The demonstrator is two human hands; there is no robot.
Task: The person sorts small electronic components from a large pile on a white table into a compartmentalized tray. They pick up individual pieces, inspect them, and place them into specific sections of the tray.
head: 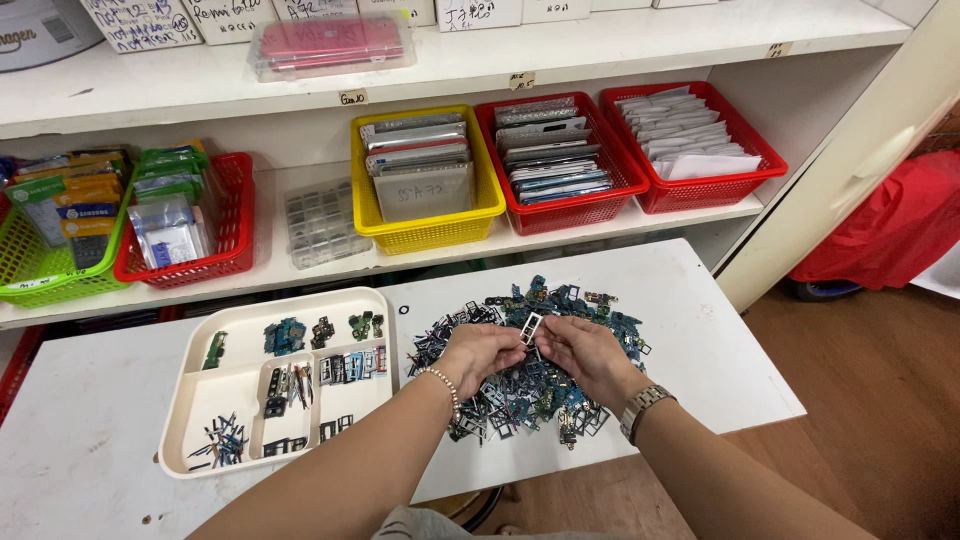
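My left hand (478, 352) and my right hand (583, 352) meet over a heap of small phone parts (530, 375) on the white table (690, 330). Both pinch one small silvery frame-shaped part (531, 327) between their fingertips, held just above the heap. The heap is dark blue, black and metallic pieces, several of them little trays and circuit bits. A bead bracelet is on my left wrist, a metal watch on my right. To the left lies a cream sorting tray (230, 395) with compartments holding grouped small parts.
Behind the table stands a white shelf with a yellow basket (428, 232), two red baskets (560, 212) (700, 190), another red basket (190, 265), a green basket (40, 285) and a clear compartment box (320, 225). A red cloth-covered object (890, 225) sits on the floor at right.
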